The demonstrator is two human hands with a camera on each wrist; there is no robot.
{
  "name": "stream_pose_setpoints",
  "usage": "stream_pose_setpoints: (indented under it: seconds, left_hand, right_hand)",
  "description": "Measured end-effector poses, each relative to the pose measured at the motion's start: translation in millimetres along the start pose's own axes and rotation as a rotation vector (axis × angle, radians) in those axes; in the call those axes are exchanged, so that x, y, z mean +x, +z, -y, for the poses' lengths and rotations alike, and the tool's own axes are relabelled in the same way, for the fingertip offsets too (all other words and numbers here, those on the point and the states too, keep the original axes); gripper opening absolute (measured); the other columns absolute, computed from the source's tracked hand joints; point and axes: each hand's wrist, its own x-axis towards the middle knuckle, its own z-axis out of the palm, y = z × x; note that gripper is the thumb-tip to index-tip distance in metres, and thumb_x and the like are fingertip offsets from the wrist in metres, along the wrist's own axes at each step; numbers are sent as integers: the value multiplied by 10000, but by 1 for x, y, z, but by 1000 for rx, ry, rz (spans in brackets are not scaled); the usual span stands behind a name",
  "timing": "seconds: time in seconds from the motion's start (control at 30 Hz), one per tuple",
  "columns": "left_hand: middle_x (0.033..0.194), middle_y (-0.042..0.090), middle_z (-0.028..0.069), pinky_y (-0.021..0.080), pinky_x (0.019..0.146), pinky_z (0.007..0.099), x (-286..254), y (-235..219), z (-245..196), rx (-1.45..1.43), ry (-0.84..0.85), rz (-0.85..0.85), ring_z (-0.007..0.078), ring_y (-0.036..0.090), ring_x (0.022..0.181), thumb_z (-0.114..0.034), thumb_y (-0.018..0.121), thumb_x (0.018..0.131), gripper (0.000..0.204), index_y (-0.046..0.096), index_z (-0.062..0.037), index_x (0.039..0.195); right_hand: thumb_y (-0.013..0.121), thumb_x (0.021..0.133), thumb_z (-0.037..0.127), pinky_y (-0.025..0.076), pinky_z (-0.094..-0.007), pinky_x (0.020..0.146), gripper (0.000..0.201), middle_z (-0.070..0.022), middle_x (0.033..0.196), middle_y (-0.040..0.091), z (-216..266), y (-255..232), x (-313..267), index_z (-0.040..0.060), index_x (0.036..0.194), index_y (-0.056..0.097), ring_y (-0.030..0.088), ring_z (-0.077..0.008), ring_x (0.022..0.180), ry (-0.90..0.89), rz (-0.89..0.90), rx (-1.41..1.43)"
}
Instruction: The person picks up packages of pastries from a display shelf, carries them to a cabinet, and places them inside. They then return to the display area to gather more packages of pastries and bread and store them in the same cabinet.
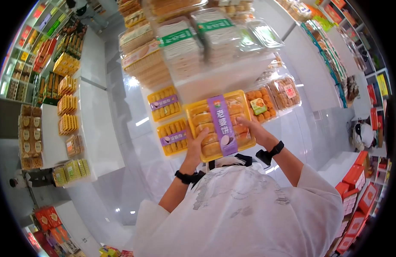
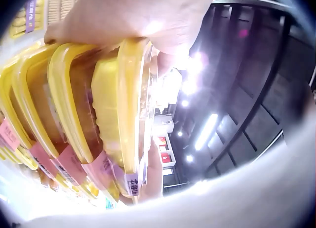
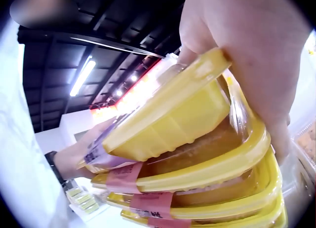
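Note:
A yellow tray of round pastries, clear-lidded with a purple paper band across it, lies between both hands in front of the body. My left hand grips its left side, the thumb lying over the lid. At the opposite side my right hand holds on, with its thumb also on top. Under this tray, in the left wrist view, is a stack of similar yellow trays with pink bands. The right wrist view shows the upper tray tilted against the stacked trays below it.
Left of the held tray lie smaller yellow pastry trays with purple bands. An orange-coloured snack pack and a brown one sit to the right. Tall stacks of clear-lidded packs stand beyond, and a white counter is at far left.

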Motion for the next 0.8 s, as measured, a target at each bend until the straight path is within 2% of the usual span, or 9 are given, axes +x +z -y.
stream_pose_setpoints:
  seconds: [0.13,0.2,0.23,0.27,0.3,0.4,0.5,0.57,0.8]
  left_hand:
    - [1314,507,100,543,890,344,-51,44,-11,62,-30,23,218,576,1147,-90,672,891,723,266,-150,1486]
    - [1244,550,69,553,742,268,-71,69,5,-1,4,49,149,617,1000,-113,681,890,741,253,-158,1493]
    - [1145,587,23,477,577,193,-71,67,23,119,-8,46,64,592,814,-141,680,895,719,272,-160,1486]
    - [1145,587,23,477,577,193,-79,78,33,136,-14,73,64,592,814,-141,680,895,719,272,-160,1486]
    - [1204,579,59,525,726,279,-89,98,44,188,-8,86,140,611,952,-126,651,909,629,325,-122,1446]
    - [1265,569,97,573,875,366,-108,167,88,268,-23,165,216,626,1096,-111,620,922,528,388,-80,1396]
    - [1257,569,98,577,869,366,-113,230,131,199,-120,327,215,629,1086,-112,612,926,514,389,-81,1388]
    - [1293,528,80,559,838,309,-113,281,161,179,-269,413,182,589,1118,-88,598,938,593,304,-132,1452]
    - [1291,516,94,548,901,361,-91,441,251,251,-384,725,200,577,1142,-88,613,931,637,264,-138,1462]
  right_hand:
    - [655,938,284,565,-292,830,624,-88,1215,538,-8,-19,-51,80,1400,288,585,-157,1092,-13,17,73]
    - [661,937,271,545,-334,897,642,-104,1266,500,3,-24,-92,87,1401,257,538,-173,1170,-100,36,215]
    - [658,939,267,531,-346,925,652,-105,1283,483,1,-37,-111,86,1407,242,525,-181,1184,-99,45,252]
    - [656,942,263,517,-358,954,661,-106,1300,466,0,-49,-130,85,1412,226,513,-190,1199,-98,51,286]
    - [656,941,273,504,-361,970,688,-111,1299,466,4,-63,-157,69,1426,211,510,-191,1199,-86,24,276]
    - [658,939,287,483,-368,995,719,-120,1293,468,-19,-130,-215,61,1440,194,496,-194,1219,-151,-83,281]
    - [659,937,295,471,-365,1004,723,-123,1286,462,-24,-185,-277,52,1438,198,498,-194,1212,-180,-203,355]
    - [659,937,294,472,-360,1001,711,-120,1282,462,-31,-228,-316,48,1429,208,505,-194,1204,-208,-286,391]
    - [656,936,283,549,-358,907,669,-131,1274,467,-57,-353,-395,37,1393,234,550,-207,1164,-313,-603,497]
